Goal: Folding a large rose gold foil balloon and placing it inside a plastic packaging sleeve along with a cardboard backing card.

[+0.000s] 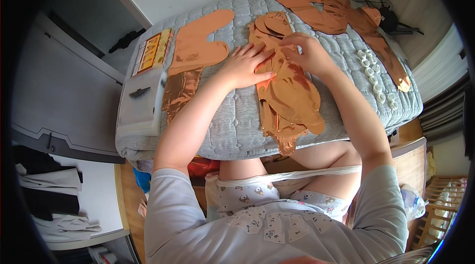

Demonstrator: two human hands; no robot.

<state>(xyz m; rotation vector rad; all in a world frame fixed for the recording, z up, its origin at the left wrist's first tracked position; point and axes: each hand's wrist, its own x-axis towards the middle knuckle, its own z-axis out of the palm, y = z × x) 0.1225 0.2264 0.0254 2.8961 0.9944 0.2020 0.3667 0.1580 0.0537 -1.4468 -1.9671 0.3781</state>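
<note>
The left hand (246,69) lies splayed on a coppery foil piece (288,98) mid-mattress (225,133); the right hand (312,54) curls apart from it, its pinch unclear. Light, even pressure should suit creased foil. White coils (369,72) lie right.

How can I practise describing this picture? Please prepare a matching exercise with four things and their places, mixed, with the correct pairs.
Things
1. Left hand
2. Small white rolls
3. Whitish rectangular plastic box
4. Flat yellow-and-white rectangular package

Places
A. Left edge of the grey quilted mattress, farther from the person
B. Right part of the mattress, in rows
C. Left edge of the mattress, nearer to the person
D. On the middle shiny copper-coloured foil piece, fingers spread

Pairs: 1-D, 2-B, 3-C, 4-A
</note>
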